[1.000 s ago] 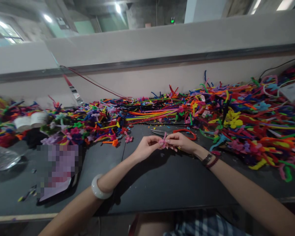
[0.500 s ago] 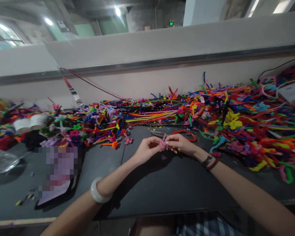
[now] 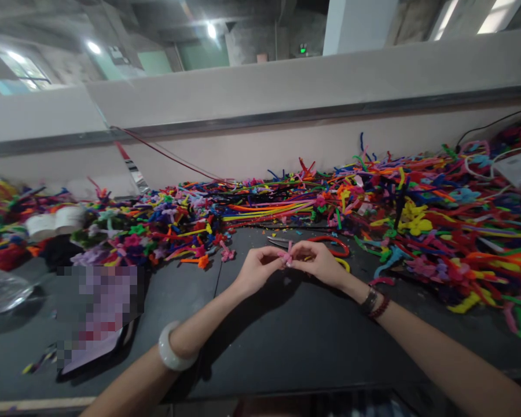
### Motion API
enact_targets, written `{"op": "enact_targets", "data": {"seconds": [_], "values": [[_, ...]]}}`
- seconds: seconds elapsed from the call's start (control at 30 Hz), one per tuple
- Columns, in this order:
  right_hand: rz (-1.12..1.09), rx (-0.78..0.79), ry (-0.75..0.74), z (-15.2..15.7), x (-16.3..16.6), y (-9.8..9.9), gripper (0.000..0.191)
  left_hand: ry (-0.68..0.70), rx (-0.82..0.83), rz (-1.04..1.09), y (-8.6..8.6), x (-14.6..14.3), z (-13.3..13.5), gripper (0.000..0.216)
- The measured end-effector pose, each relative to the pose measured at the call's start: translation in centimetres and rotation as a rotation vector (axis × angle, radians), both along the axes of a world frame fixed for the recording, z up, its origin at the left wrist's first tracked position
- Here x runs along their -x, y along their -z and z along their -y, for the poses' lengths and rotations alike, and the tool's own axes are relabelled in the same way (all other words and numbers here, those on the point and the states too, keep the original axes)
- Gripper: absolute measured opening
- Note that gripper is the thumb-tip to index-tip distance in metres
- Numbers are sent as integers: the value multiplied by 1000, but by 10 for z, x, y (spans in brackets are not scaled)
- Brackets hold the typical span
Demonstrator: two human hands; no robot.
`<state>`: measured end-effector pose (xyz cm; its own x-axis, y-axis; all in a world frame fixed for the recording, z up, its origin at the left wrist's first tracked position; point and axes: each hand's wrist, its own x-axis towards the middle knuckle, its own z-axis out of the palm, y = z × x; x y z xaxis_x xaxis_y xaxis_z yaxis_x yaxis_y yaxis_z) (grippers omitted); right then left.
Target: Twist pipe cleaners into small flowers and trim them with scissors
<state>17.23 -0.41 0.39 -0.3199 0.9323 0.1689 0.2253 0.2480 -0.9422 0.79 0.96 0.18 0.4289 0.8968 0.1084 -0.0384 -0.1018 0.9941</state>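
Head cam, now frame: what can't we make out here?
1. pink pipe-cleaner piece, head view: pinched between left hand and right hand; fingers cover most of it, shape unclear.
2. flat item on the table, left: pixelated, unidentifiable.
3. metal blades behind the hands: partly hidden by fingers, tool type uncertain.
4. clear object, left edge: cut off and blurred.
5. white box, right edge: cut off by the frame.

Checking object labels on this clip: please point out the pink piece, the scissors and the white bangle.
pink piece (image 3: 288, 256): head view, its fuzzy middle.
scissors (image 3: 276, 240): head view, the metal blades.
white bangle (image 3: 169, 353): head view, its outer face.
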Motion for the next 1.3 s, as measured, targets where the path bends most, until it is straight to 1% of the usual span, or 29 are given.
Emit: {"op": "enact_targets", "data": {"seconds": [0.1, 0.2, 0.3, 0.43, 0.57, 0.63, 0.8, 0.93, 1.17, 1.23, 1.3], "values": [[23, -71, 16, 1, 0, -3, 24, 25, -40, -39, -1, 1, 0, 22], [29, -47, -7, 1, 0, -3, 23, 50, -81, -78, -3, 1, 2, 20], [3, -6, -19, 0, 0, -2, 24, 66, -102, -70, -3, 1, 2, 19], [14, 24, 6, 0, 0, 0, 20, 51, -33, 22, -2, 0, 2, 18], [69, 49, -13, 2, 0, -2, 19, 52, 30, 101, -2, -1, 2, 21], [74, 29, 4, 3, 0, -4, 20, 54, -3, 80, -2, -1, 3, 23], [69, -4, 72, 2, -2, -6, 24, 11, -141, -54, -2, 0, 5, 25], [66, 31, 56, 0, -3, -4, 24, 31, -144, -112, -2, 0, 4, 26], [21, 118, 10, 0, -3, -6, 25, 97, -100, -84, -2, 0, 3, 26], [19, 138, 14, 0, -3, -7, 25, 97, -148, -108, -2, 1, 4, 25], [24, 146, 29, 0, -3, -7, 25, 66, -263, -188, -2, 1, 5, 24]]}}
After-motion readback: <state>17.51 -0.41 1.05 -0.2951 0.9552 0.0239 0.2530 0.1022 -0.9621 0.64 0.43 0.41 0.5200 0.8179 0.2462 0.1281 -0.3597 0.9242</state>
